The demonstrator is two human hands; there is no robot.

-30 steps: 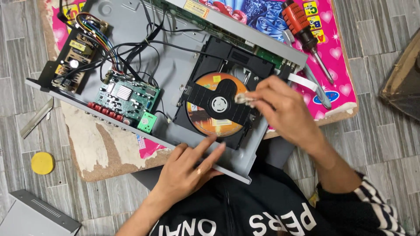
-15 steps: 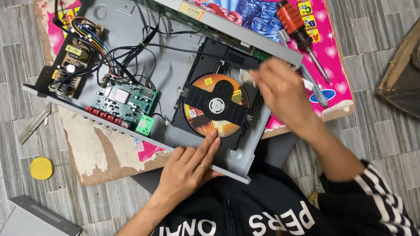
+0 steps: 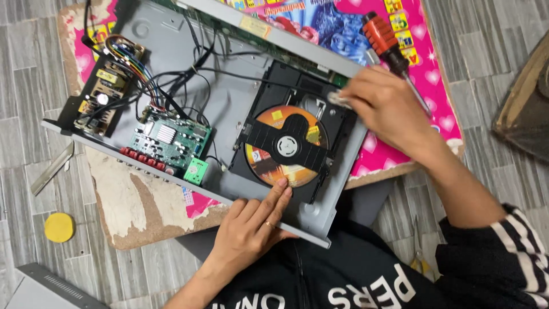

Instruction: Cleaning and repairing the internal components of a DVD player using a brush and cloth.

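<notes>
An opened grey disc player chassis (image 3: 229, 109) lies on a worn board. Its black disc drive (image 3: 289, 86) holds an orange disc (image 3: 269, 166) under a black clamp bar (image 3: 286, 143). My left hand (image 3: 251, 226) lies flat on the chassis at the drive's near edge, fingertips touching the drive by the disc, holding nothing. My right hand (image 3: 386, 111) hovers over the drive's far right corner, fingers pinched on a small pale object (image 3: 340, 98); I cannot tell what it is.
A green circuit board (image 3: 168, 140) and a power board (image 3: 106, 100) with coloured wires sit left in the chassis. A red-handled screwdriver (image 3: 380, 37) lies behind my right hand. On the floor: a yellow disc (image 3: 59, 227), a metal strip (image 3: 51, 169), a grey cover (image 3: 46, 289), pliers (image 3: 420, 257).
My right hand carried the small pale object from over the disc's centre up and to the right, to the drive's far corner. My left hand stayed on the chassis edge.
</notes>
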